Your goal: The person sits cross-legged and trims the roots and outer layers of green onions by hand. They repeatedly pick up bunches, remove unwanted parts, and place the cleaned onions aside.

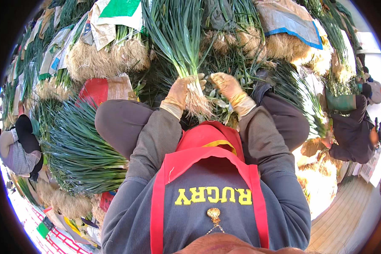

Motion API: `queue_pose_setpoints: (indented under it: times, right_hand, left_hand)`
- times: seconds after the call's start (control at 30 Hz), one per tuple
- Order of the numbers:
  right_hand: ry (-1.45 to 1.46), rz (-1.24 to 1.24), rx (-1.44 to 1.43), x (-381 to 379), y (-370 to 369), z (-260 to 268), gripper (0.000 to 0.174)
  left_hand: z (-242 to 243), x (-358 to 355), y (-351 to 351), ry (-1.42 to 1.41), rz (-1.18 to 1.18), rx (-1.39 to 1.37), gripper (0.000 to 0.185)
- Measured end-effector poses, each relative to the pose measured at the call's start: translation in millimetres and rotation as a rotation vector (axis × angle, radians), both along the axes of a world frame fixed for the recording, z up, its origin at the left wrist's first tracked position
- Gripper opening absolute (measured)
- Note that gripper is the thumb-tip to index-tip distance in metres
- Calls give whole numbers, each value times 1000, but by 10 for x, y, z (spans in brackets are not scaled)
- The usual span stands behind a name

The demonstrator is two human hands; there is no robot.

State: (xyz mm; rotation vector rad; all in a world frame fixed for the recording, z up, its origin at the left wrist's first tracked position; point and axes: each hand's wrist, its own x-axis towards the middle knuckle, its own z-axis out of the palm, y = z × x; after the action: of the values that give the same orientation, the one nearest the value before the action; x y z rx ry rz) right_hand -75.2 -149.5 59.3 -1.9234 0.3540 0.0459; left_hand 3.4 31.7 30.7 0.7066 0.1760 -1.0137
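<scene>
A bunch of leafy green onion plants (185,41) stands between my knees, its green leaves pointing away from me and its pale roots towards my red apron (206,133). My left hand (185,92), in a tan glove, is closed around the white stems just above the roots. Close by on the right is my right hand (228,90), gloved too and slightly blurred, with its fingers curled; whether something small is between them cannot be told. Loose leaves and peelings (222,104) lie below and behind the hands.
A large heap of green onions (85,149) lies by my left knee. Rooted bundles (130,54) partly under sacks (292,22) line the far side. More onions (304,95) lie at right. Co-workers sit at far left (22,149) and far right (352,136).
</scene>
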Motion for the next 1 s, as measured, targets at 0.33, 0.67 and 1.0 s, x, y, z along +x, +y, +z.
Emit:
queue_pose_setpoints:
  times: [0.33,0.67,1.0]
  right_hand:
    - [-283,-427,1000,96,832,-50,36]
    - [63,-83,-232,1300,-171,-1026,20]
    - [531,-127,-580,2101,-5,-1325,31]
  left_hand:
    - [313,-102,-20,118,110,-163,24]
    - [1182,328,508,-176,257,-166,43]
    - [583,420,337,68,300,-1,38]
